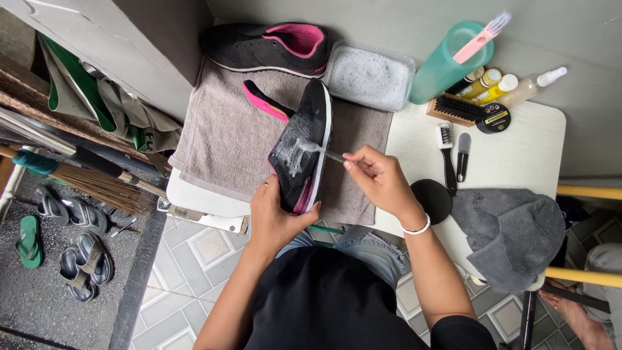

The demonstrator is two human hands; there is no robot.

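A black sneaker (310,126) with pink lining and a white sole edge stands tilted on a grey towel (220,136), streaked with white foam. My left hand (275,210) grips its near end from below. My right hand (376,178) holds a small clear-handled brush (324,152) whose head rests against the foamy side of the shoe. A second, matching sneaker (265,46) lies on its side at the far edge of the towel.
A clear tub of soapy water (369,76), a teal cup with a pink brush (447,61), small bottles (499,87), a wooden brush (453,110), two small brushes (453,155) and a grey cloth (512,233) sit on the white table (518,149). A broom and sandals lie on the floor at left.
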